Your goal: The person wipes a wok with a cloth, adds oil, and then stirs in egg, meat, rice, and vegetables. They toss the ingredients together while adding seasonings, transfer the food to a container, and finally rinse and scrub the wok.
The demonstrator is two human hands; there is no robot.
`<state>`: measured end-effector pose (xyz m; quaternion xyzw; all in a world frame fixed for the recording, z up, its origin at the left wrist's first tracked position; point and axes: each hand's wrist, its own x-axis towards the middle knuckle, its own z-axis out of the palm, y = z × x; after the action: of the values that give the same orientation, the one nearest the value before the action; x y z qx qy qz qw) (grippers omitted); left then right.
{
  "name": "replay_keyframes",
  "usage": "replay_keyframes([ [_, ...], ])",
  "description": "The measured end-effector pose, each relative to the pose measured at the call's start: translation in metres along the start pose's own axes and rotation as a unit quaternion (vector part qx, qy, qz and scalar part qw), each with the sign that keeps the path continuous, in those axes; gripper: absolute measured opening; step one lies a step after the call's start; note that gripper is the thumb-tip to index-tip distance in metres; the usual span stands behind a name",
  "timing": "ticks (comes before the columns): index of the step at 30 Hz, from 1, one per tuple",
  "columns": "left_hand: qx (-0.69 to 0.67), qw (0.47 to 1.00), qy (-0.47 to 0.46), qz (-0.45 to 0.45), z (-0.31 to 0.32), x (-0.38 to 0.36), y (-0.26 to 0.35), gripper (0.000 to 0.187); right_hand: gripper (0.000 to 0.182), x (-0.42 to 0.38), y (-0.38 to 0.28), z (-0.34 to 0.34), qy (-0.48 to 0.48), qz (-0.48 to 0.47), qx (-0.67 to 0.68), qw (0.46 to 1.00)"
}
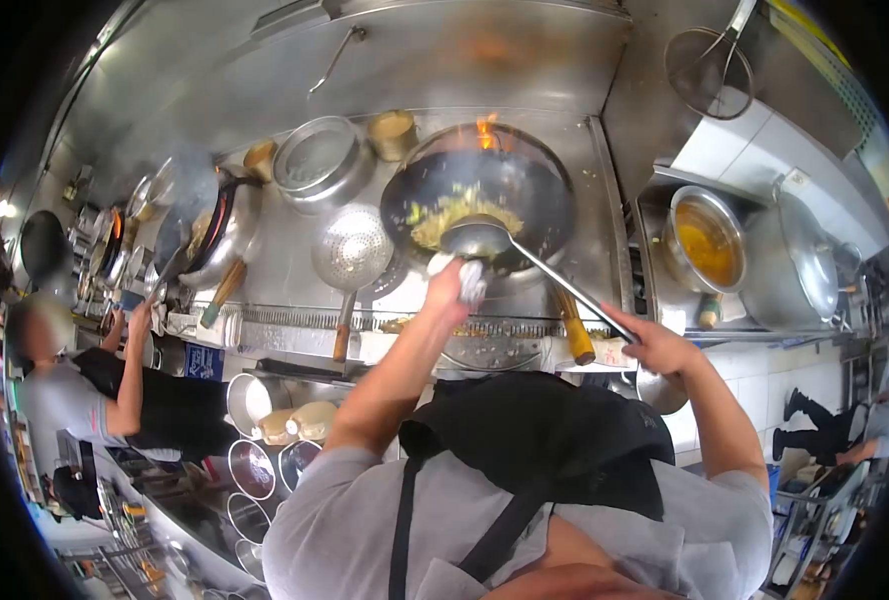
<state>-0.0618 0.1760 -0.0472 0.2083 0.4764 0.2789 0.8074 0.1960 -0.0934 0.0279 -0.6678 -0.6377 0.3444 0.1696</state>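
A large black wok [540, 195] sits over the burner, with an orange flame at its back rim. Chopped yellow-green food [435, 225] lies in it, and some bits are in the air above. My left hand [452, 285] is closed on a white cloth [473, 284] at the wok's near edge; the wok's grip there is hidden. My right hand [660, 346] is wrapped round the handle of a long metal ladle [477, 238]. The ladle's bowl rests over the food inside the wok.
A perforated strainer [353, 247] lies left of the wok, near a metal bowl [313, 160]. To the right stand a pot of yellow liquid [707, 240] and a large lidded pot [790, 265]. Another person [115, 390] works at a wok on the left.
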Motion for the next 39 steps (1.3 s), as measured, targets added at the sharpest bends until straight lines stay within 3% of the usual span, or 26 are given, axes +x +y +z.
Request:
replay_keyframes([
  [2, 0.082, 0.996, 0.0, -0.017, -0.005, 0.06, -0.014, 0.023, 0.079, 0.034, 0.018, 0.006, 0.019, 0.004, -0.072, 0.997],
  [4, 0.075, 0.997, -0.034, -0.01, -0.035, 0.056, -0.041, 0.026, 0.084, 0.075, 0.002, 0.002, 0.002, 0.245, -0.215, 0.945],
  [6, 0.142, 0.989, 0.013, 0.024, -0.06, 0.016, -0.067, 0.031, 0.089, 0.088, -0.016, -0.002, 0.049, 0.233, -0.247, 0.939],
  [7, 0.059, 0.994, -0.067, 0.06, -0.081, -0.005, -0.087, 0.032, 0.086, 0.078, -0.034, -0.006, 0.063, 0.223, -0.22, 0.947],
  [9, 0.042, 0.997, -0.061, 0.037, -0.1, -0.021, -0.091, 0.029, 0.085, 0.035, -0.078, -0.024, 0.028, 0.227, -0.178, 0.957],
  [12, -0.023, 0.999, 0.011, -0.028, -0.043, -0.02, -0.028, 0.026, 0.082, 0.016, -0.059, -0.037, -0.048, 0.175, -0.047, 0.982],
  [14, 0.006, 0.999, -0.029, 0.017, -0.004, 0.019, 0.003, 0.026, 0.079, 0.031, -0.051, -0.033, -0.093, 0.157, 0.032, 0.983],
  [16, 0.07, 0.997, -0.026, 0.006, -0.019, 0.081, -0.023, 0.024, 0.079, 0.079, 0.004, 0.001, -0.047, 0.154, -0.078, 0.984],
  [17, 0.028, 0.997, -0.07, 0.01, -0.037, 0.081, -0.038, 0.024, 0.078, 0.102, -0.019, -0.006, -0.055, 0.223, -0.112, 0.967],
  [18, 0.037, 0.998, -0.042, 0.002, -0.04, 0.053, -0.047, 0.023, 0.078, 0.104, -0.01, -0.006, -0.052, 0.223, -0.121, 0.966],
  [19, 0.054, 0.998, -0.015, -0.001, -0.046, 0.022, -0.052, 0.023, 0.074, 0.112, 0.006, 0.0, 0.063, 0.078, -0.145, 0.984],
  [20, 0.071, 0.995, -0.032, 0.061, -0.083, 0.064, -0.086, 0.023, 0.069, 0.121, 0.014, 0.0, 0.174, -0.068, -0.163, 0.969],
  [21, 0.055, 0.997, -0.025, 0.058, -0.063, 0.04, -0.067, 0.023, 0.069, 0.117, -0.005, -0.017, 0.177, -0.069, -0.167, 0.968],
  [23, 0.044, 0.997, -0.01, 0.057, -0.044, 0.025, -0.05, 0.026, 0.062, 0.097, -0.065, -0.041, 0.052, 0.116, 0.169, 0.977],
  [24, 0.051, 0.996, -0.011, 0.07, -0.036, 0.052, -0.037, 0.028, 0.062, 0.101, -0.068, -0.036, 0.043, 0.117, 0.167, 0.978],
  [26, 0.155, 0.987, -0.037, 0.028, -0.018, 0.063, 0.013, 0.038, 0.057, 0.108, -0.076, -0.026, 0.106, 0.065, 0.401, 0.907],
  [27, 0.147, 0.988, -0.036, 0.028, -0.022, 0.056, 0.022, 0.038, 0.054, 0.113, -0.085, -0.011, 0.139, 0.087, 0.39, 0.906],
  [28, 0.409, 0.9, -0.108, 0.108, -0.024, 0.05, 0.036, 0.039, 0.052, 0.127, -0.065, 0.009, 0.15, 0.053, 0.392, 0.906],
  [29, 0.639, 0.731, -0.161, 0.178, -0.023, 0.04, 0.049, 0.04, 0.051, 0.139, -0.054, 0.021, 0.131, 0.082, 0.406, 0.901],
  [30, 0.636, 0.735, -0.153, 0.179, -0.014, 0.012, 0.062, 0.04, 0.051, 0.149, -0.042, 0.035, 0.111, 0.114, 0.426, 0.891],
  [32, 0.812, 0.425, -0.284, 0.282, 0.02, -0.081, 0.09, 0.045, 0.05, 0.184, 0.018, 0.038, 0.045, 0.142, 0.498, 0.855],
  [33, 0.834, 0.37, -0.299, 0.278, 0.05, -0.129, 0.106, 0.047, 0.05, 0.201, 0.038, 0.031, -0.01, 0.168, 0.56, 0.811],
  [34, 0.852, 0.317, -0.316, 0.271, 0.084, -0.175, 0.12, 0.049, 0.048, 0.203, 0.025, 0.017, -0.015, 0.173, 0.53, 0.83],
  [35, 0.808, 0.341, -0.348, 0.332, 0.108, -0.214, 0.131, 0.042, 0.048, 0.201, 0.037, 0.023, -0.033, 0.097, 0.574, 0.812],
  [37, 0.796, 0.304, -0.352, 0.389, 0.122, -0.265, 0.148, 0.041, 0.049, 0.192, 0.042, 0.036, -0.079, 0.039, 0.617, 0.782],
  [39, 0.802, 0.285, -0.332, 0.406, 0.117, -0.294, 0.158, 0.041, 0.049, 0.187, 0.014, 0.023, 0.051, 0.084, 0.454, 0.886],
])
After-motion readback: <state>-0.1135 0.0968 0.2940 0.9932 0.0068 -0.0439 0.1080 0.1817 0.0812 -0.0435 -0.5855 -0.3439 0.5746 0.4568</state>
